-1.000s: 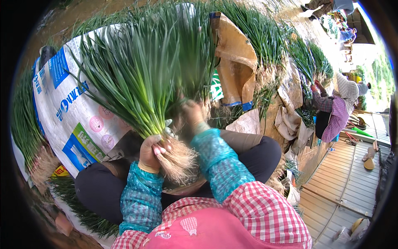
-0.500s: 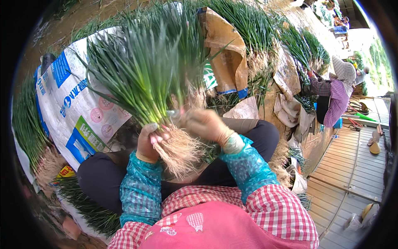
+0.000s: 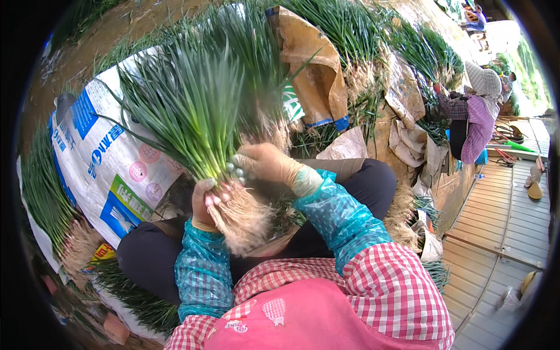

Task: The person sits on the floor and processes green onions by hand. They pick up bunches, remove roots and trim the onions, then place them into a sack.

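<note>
A thick bunch of spring onions (image 3: 198,111) stands in front of me, its green leaves fanning up and away. My left hand (image 3: 203,204), in a pale glove, is closed round the white and pinkish bases. Pale, stringy roots (image 3: 242,219) hang out beside it to the right. My gloved right hand (image 3: 268,163) lies against the right side of the stalks, just above the bases, with curled fingers pressed on them. Dirt darkens its fingertips. Right behind the held bunch are more spring onions (image 3: 265,116), partly covered by it.
A printed white sack (image 3: 111,146) covers onions at the left. A brown sack (image 3: 312,64) and further onion heaps (image 3: 344,35) lie beyond. At the far right another person (image 3: 478,122) in a purple top bends over onions, near a ribbed metal panel (image 3: 496,204).
My right hand, blurred and a little apart before, has moved left onto the stalks with its fingers closed there. My left hand keeps its hold on the bunch.
</note>
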